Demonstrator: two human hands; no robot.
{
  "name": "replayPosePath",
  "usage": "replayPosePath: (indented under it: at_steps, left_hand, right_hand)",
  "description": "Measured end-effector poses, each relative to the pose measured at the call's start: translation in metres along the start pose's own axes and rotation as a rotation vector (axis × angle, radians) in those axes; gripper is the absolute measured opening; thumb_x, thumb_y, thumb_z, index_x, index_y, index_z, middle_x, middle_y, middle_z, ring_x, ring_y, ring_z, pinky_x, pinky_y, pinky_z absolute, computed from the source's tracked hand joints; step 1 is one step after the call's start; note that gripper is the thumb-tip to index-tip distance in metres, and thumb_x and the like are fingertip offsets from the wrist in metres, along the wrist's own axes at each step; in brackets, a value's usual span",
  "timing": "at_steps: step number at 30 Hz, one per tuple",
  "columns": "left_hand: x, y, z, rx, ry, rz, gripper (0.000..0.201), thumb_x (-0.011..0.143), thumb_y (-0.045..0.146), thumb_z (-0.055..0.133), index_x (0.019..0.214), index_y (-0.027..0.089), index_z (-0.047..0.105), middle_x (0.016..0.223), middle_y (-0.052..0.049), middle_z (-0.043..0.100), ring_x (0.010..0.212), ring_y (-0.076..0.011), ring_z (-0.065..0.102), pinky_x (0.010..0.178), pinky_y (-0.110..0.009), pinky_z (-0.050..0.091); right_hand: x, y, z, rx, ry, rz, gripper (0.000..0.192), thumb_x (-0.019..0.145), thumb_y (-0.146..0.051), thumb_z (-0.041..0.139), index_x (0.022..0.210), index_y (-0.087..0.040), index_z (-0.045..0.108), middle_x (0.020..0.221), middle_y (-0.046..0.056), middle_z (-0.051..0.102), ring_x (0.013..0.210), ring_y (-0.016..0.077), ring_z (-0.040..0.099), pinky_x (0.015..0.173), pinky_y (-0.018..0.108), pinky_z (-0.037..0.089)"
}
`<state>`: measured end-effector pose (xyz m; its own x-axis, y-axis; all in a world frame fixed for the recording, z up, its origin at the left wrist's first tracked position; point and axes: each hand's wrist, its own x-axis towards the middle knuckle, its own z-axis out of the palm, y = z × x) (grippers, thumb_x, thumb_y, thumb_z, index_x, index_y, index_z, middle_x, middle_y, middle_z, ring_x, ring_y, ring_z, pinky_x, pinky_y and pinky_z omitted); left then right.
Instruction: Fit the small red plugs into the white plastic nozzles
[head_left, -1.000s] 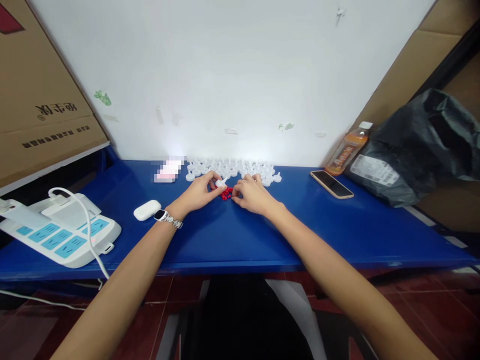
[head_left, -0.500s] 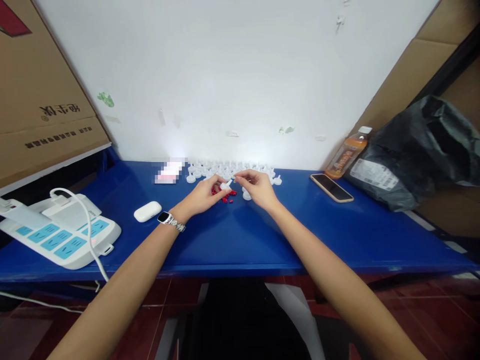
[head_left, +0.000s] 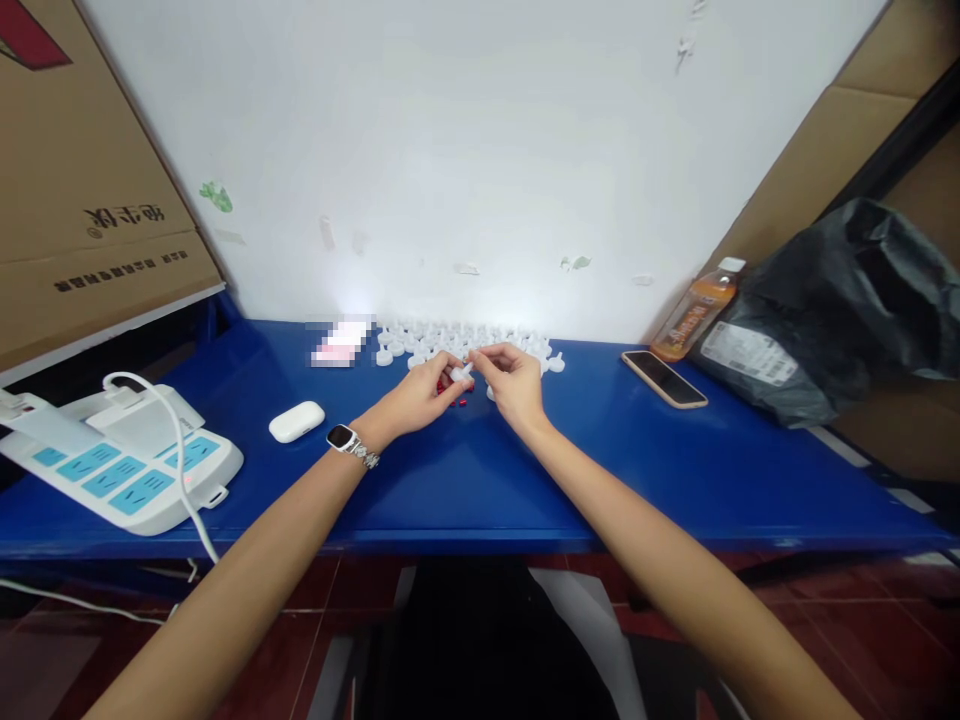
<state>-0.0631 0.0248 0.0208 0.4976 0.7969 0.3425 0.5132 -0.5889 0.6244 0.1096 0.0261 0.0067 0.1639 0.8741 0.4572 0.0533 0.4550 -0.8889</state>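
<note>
My left hand [head_left: 424, 394], with a watch at the wrist, grips a white plastic nozzle cap [head_left: 460, 373] between thumb and fingers, its spout tilted up to the right. My right hand [head_left: 517, 385] is pinched at the tip of that spout. Whatever its fingertips hold is too small to make out. Below the left fingers lie small red plastic pieces [head_left: 463, 403], partly hidden by the hand. Behind both hands stand many similar white nozzle caps [head_left: 385, 357] in a cluster along the wall.
On the blue table [head_left: 465, 480] are a white earbud case [head_left: 297, 422] and a power strip [head_left: 142, 480] at left. At right lie a phone [head_left: 664, 379], a bottle of orange drink [head_left: 694, 315] and a black plastic bag [head_left: 817, 310]. A cardboard box [head_left: 90, 180] stands left.
My left hand has moved slightly right with the white nozzle cap, covering more of the red pieces. The right fingertips are now closed at the spout tip.
</note>
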Motion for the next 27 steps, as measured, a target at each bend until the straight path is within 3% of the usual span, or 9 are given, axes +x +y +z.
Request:
replayPosePath:
  at_steps: [12, 17, 27]
  left_hand:
    - [0.001, 0.002, 0.011, -0.081, 0.106, 0.029, 0.038, 0.100, 0.052, 0.045, 0.118, 0.019, 0.050, 0.081, -0.001, 0.065, 0.066, -0.0147, 0.062, 0.065, -0.027, 0.046]
    - [0.000, 0.005, 0.014, -0.085, 0.134, 0.049, 0.040, 0.100, 0.050, 0.047, 0.122, 0.018, 0.052, 0.083, -0.002, 0.066, 0.072, -0.0159, 0.063, 0.072, -0.028, 0.048]
    - [0.002, 0.000, 0.020, 0.015, 0.171, 0.073, 0.039, 0.103, 0.045, 0.041, 0.128, 0.018, 0.053, 0.095, -0.007, 0.066, 0.083, -0.0194, 0.063, 0.085, -0.034, 0.048]
  right_hand:
    - [-0.007, -0.020, -0.005, -0.293, 0.039, -0.173, 0.031, 0.090, -0.046, 0.061, 0.072, -0.021, 0.065, 0.076, 0.002, 0.068, 0.077, 0.0176, 0.061, 0.076, 0.031, 0.047]
    - [-0.003, -0.015, -0.007, -0.227, 0.018, -0.133, 0.032, 0.086, -0.049, 0.065, 0.071, -0.021, 0.060, 0.070, 0.001, 0.061, 0.067, 0.0155, 0.054, 0.069, 0.029, 0.047]
    - [0.001, -0.004, 0.000, -0.011, 0.035, -0.021, 0.038, 0.077, -0.052, 0.070, 0.064, -0.023, 0.049, 0.064, 0.000, 0.059, 0.063, 0.0148, 0.054, 0.063, 0.030, 0.048]
